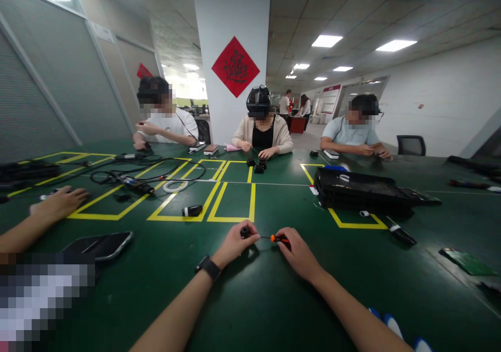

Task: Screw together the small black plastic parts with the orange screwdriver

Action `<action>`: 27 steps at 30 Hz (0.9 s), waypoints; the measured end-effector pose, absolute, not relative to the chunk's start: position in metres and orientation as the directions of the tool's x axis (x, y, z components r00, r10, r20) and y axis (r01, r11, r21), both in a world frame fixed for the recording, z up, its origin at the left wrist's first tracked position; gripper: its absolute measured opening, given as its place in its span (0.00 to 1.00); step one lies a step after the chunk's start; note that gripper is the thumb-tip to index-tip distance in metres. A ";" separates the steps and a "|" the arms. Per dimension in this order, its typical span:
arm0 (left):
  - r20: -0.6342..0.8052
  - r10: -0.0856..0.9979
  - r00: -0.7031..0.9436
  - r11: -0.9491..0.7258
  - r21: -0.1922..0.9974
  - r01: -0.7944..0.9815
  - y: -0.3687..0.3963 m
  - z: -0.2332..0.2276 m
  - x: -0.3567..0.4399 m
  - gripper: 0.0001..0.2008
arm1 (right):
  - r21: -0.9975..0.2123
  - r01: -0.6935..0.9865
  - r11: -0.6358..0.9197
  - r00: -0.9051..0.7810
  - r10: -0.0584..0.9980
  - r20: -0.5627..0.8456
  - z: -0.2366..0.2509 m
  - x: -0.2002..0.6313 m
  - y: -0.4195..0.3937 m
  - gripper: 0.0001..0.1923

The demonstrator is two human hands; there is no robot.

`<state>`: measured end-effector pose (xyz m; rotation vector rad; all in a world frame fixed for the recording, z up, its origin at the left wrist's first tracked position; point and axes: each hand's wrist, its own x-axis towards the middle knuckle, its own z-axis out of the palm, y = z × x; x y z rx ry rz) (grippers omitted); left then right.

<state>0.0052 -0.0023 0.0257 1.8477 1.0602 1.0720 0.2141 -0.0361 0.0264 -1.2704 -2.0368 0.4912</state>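
Note:
Just above the green table [242, 289], my left hand [234, 243] is closed around a small black part with a round end [245, 232]. What kind of part it is, I cannot make out. From the other side, my right hand [296, 247] grips a screwdriver [278, 239] with an orange and black handle. Its thin shaft points left and meets the fingertips of my left hand, where the tip is hidden. A dark watch sits on my left wrist. Beyond my hands lies a short black cylinder with a white band [192, 211].
Yellow tape [235, 219] marks rectangles on the table. Black cables [135, 182] lie at left, near a co-worker's hand [66, 203] and a phone [102, 245]. A black case [360, 190] and a green circuit board [467, 261] are at right. Several people sit opposite.

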 end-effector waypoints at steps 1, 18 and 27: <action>0.299 0.904 0.306 -0.387 0.876 0.287 -0.003 0.025 0.005 0.10 | -0.626 0.635 0.451 -0.289 0.891 0.350 0.026 0.214 -0.037 0.08; 0.330 0.889 0.317 -0.412 0.879 0.241 -0.003 0.019 0.004 0.10 | -0.599 0.633 0.491 -0.329 0.870 0.366 0.022 0.217 -0.039 0.09; 0.325 0.894 0.309 -0.409 0.873 0.264 -0.003 0.019 0.005 0.12 | -0.600 0.627 0.497 -0.342 0.867 0.362 0.020 0.218 -0.040 0.14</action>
